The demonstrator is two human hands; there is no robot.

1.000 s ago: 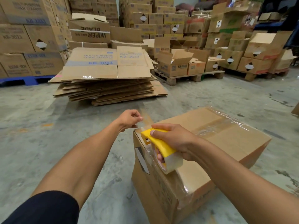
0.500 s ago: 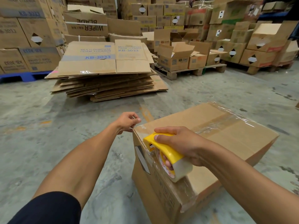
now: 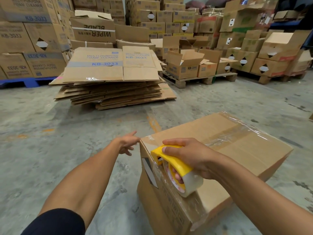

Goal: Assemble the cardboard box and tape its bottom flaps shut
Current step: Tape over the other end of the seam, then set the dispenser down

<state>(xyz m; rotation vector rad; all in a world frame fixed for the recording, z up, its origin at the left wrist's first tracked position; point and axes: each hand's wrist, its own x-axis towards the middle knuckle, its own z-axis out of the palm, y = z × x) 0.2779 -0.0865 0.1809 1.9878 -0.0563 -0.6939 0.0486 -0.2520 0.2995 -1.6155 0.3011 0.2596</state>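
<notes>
A brown cardboard box (image 3: 237, 150) stands on the floor at lower right, its upper flaps folded flat with clear tape running along the seam. My right hand (image 3: 191, 156) grips a yellow tape dispenser (image 3: 171, 160) holding a roll of clear tape, pressed against the box's near left top edge. Tape runs down over that edge onto the side face. My left hand (image 3: 127, 143) hovers just left of the box's far left corner, fingers spread, holding nothing.
A pile of flattened cartons (image 3: 110, 78) printed KB-3033 lies on the concrete floor ahead. Stacked boxes (image 3: 25, 44) fill the left and back. Wooden pallets (image 3: 199, 80) with open boxes stand at the right. Bare floor (image 3: 50, 150) lies left of the box.
My left hand has let go of the tape at the box corner and opened its fingers. The dispenser stays at the near edge, shifted slightly toward me.
</notes>
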